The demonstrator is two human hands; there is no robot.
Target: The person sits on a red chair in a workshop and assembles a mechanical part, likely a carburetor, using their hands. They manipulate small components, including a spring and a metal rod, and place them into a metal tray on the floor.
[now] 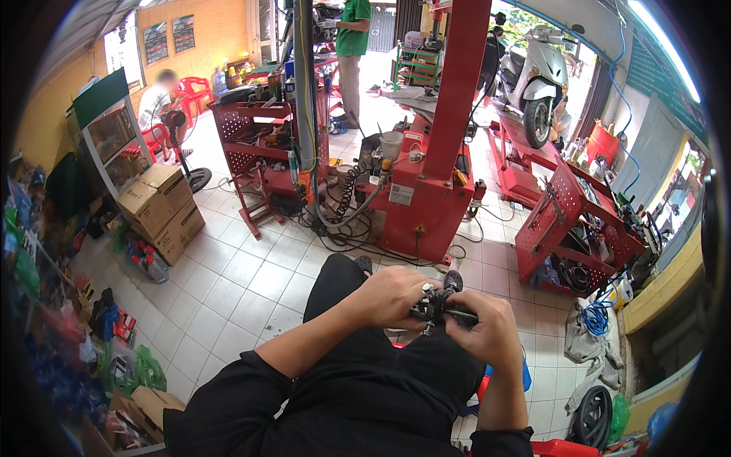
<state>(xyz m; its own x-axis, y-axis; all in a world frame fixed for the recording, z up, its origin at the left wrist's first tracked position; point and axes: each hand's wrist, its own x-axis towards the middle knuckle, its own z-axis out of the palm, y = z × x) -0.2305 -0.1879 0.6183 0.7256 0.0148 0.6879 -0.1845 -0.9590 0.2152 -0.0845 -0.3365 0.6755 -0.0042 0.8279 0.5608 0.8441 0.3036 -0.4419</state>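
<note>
Above my lap, both hands are closed around a small dark metal mechanical part (432, 306) with silvery bolt-like ends sticking up and down. My left hand (390, 295) wraps it from the left, its fingers curled behind. From the right, my right hand (489, 324) pinches it, thumb bent beside a short dark rod-like piece. Whether that rod belongs to the part or is a separate tool, I cannot tell. My fingers hide much of the part.
Ahead stands a red machine with a tall post (426, 206), cables on the tiles around it. Red tool carts (255, 152) flank it. A scooter (537, 76) rests on a red lift. Cardboard boxes (160, 209) stand left; a tyre (592, 415) lies right. Two people are farther back.
</note>
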